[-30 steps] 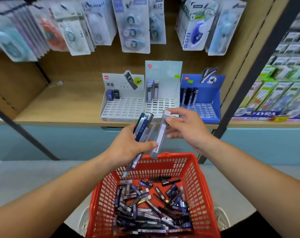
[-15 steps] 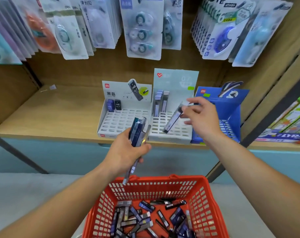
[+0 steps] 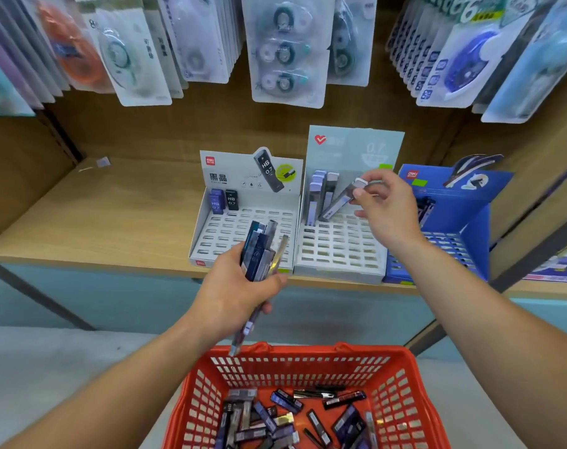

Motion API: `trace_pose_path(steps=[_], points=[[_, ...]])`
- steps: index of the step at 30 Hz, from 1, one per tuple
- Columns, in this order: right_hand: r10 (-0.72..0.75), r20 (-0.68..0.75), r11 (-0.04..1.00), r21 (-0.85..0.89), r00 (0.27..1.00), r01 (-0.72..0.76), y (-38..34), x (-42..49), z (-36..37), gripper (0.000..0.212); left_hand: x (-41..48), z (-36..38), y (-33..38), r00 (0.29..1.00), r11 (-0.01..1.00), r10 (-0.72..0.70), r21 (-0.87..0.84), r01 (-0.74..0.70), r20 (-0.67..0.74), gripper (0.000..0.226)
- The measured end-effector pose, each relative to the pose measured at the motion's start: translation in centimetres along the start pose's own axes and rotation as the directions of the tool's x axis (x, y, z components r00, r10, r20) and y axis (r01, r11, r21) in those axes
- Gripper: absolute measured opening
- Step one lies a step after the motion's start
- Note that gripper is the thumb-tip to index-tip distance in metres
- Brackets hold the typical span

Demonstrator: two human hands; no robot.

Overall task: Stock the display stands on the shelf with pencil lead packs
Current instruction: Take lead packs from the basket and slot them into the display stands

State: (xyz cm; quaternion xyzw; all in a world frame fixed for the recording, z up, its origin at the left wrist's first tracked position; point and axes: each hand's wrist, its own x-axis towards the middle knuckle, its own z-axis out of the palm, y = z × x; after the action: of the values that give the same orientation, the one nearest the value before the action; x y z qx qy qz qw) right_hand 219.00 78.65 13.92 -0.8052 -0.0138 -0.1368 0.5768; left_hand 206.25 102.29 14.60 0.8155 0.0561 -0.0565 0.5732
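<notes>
Over the middle display stand (image 3: 340, 254), my right hand (image 3: 389, 209) pinches 1 pencil lead pack (image 3: 338, 202) by its pale cap, between thumb and fingertips. The pack is a slim, grey, see-through case. It is tilted, with its lower end pointing toward 7 o'clock at the stand's back row of slots, just beside the standing packs (image 3: 319, 196). I cannot tell whether it touches the grid. Those standing packs are upright at the stand's 11 o'clock corner and have lilac tops.

My left hand (image 3: 236, 286), at 8 o'clock from the right one, is curled round a bundle of packs (image 3: 259, 251). These are dark blue and clear cases fanned up toward 1 o'clock, with 1 long thin case sticking out below my fist toward 6 o'clock.

At 9 o'clock from the middle stand sits the white stand (image 3: 243, 228). It has 2 short packs (image 3: 225, 200) in its back-left slots, 1 blue and 1 black, both marked HB 0.7. At 3 o'clock is the blue stand (image 3: 470, 228), partly hidden by my right hand. All 3 stands rest on the wooden shelf (image 3: 97, 222).

At 6 o'clock in my view, the red basket (image 3: 295, 361) holds a loose heap of packs (image 3: 285, 416). Blister cards (image 3: 285, 50) hang at 12 o'clock.
</notes>
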Motion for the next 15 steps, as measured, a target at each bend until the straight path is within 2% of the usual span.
trace_pose_path(steps=[11,15], points=[[-0.14,0.12,0.945,-0.281,0.983,0.169,-0.3,1.4,0.1,0.016,-0.3,0.1,0.7,0.998,0.997,-0.061,-0.036,0.062,0.013,0.027],[-0.144,0.17,0.917,-0.346,0.975,0.196,-0.4,1.5,1.3,0.016,-0.3,0.0,0.8,0.997,0.996,-0.076,-0.046,0.076,0.01,0.028]])
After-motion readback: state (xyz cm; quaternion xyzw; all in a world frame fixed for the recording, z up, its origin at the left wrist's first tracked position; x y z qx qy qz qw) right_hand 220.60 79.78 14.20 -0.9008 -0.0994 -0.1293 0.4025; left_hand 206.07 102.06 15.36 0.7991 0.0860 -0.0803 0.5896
